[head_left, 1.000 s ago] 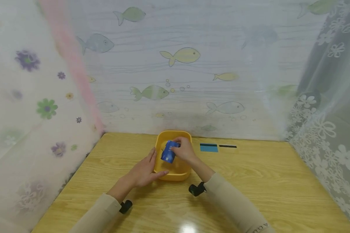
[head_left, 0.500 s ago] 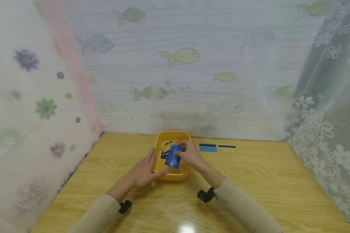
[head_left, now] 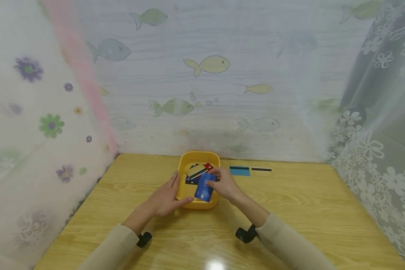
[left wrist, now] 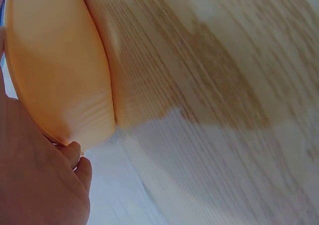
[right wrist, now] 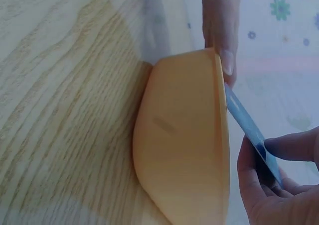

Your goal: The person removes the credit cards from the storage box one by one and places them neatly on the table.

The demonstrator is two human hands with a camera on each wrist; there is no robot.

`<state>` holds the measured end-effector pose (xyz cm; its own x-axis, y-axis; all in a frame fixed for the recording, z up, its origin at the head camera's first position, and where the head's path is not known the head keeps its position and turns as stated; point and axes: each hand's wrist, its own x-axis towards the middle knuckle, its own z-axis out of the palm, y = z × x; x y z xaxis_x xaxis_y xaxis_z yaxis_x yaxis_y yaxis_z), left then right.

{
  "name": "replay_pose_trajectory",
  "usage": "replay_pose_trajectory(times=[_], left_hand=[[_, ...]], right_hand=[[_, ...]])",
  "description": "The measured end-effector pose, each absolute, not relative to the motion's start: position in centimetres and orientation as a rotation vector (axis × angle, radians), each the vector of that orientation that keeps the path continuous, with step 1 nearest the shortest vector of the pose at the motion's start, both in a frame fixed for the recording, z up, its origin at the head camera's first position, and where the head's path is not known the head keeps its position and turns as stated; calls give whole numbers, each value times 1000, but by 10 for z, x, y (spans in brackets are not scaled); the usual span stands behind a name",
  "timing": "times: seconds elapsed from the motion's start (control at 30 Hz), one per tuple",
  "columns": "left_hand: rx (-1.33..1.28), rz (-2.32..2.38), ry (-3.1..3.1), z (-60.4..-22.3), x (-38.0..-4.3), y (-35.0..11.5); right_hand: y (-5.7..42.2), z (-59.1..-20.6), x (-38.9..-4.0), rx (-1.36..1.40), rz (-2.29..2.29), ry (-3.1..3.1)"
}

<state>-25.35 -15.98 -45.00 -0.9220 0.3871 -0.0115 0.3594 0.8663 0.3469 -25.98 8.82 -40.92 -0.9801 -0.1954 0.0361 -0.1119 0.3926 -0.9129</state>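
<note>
In the head view, my right hand (head_left: pixel 224 184) pinches a blue bank card (head_left: pixel 205 189) between thumb and fingers, tilted over the near right part of a yellow plastic bin (head_left: pixel 179 191). The right wrist view shows the card edge-on, its lower end close to the bin's rim. My left hand (head_left: pixel 162 200) holds the bin at its near left corner, thumb along the front rim and other fingers at the left wall. Inside lie several more cards: a gold card (head_left: pixel 196 171) with a black stripe, a red card (head_left: pixel 209 166), and dark blue ones partly covered beneath.
Right of the bin on the wooden table (head_left: pixel 300 210) lie a light-blue card (head_left: pixel 239 171) with a dark stripe and a pale card showing a black stripe (head_left: pixel 261 169). Fish-patterned curtain (head_left: pixel 206 112) hangs behind; flowered fabric closes both sides.
My right hand has moved right and toward me with the blue card, uncovering the gold and red cards in the bin. My left hand stays on the bin.
</note>
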Motion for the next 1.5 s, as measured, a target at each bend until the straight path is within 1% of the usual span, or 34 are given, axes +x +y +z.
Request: replay_pose_trajectory(times=[0.43, 0.77, 1.3, 1.5], left_hand=[[583, 535, 2949, -448, -252, -159], [578, 518, 2952, -448, -252, -159], [568, 524, 2947, -450, -256, -161], [572, 529, 2944, -451, -255, -161]], right_hand=[[99, -415, -260, -176, -1845, 2481], [111, -419, -258, -156, -1882, 2466], [137, -419, -248, -299, -1789, 2509], [144, -420, -244, -335, -1808, 2414]])
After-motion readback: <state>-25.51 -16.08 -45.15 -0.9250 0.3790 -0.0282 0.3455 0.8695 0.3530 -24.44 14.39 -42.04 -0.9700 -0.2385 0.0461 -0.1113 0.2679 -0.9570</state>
